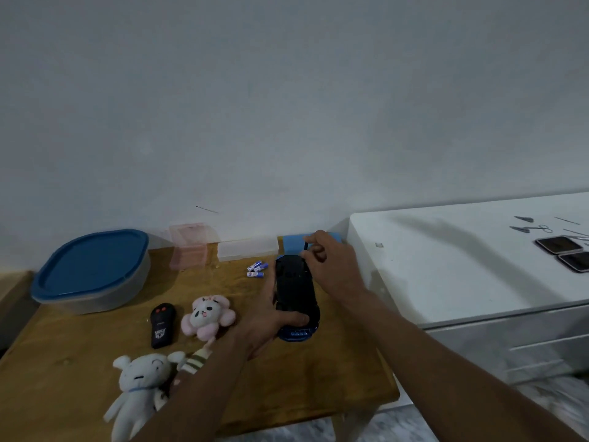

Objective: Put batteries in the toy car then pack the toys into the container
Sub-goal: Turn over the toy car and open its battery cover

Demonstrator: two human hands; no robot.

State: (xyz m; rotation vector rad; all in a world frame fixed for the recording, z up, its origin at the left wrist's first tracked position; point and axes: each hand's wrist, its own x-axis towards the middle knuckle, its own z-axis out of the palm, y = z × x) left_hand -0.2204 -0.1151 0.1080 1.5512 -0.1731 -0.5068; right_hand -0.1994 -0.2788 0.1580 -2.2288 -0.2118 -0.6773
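Toy car (294, 288) is held just above the wooden bench (95, 362), right of centre, long axis running away from the camera. Visible face is black and glossy with a blue trim at both ends; near end shows a blue panel with small pale marks (too blurred to tell whether roof or underside faces up). Left hand (271, 327) grips the near end of the car, thumb across its top, fingers wrapped along the left flank. Right hand (328, 266) is closed at the far end of the car, fingertips pinching a thin dark upright piece (306, 245) that stands from that end; what the piece is cannot be told. Three small batteries (256, 269), blue and white, lie loose on the bench just left of the car's far end. Container (92, 272), translucent body with blue lid on, sits at the far left of the bench, well apart from the car. Black remote (162, 325) lies between container and a pink plush (207, 315); a white plush (140, 384) lies at the near edge, partly under the left forearm.
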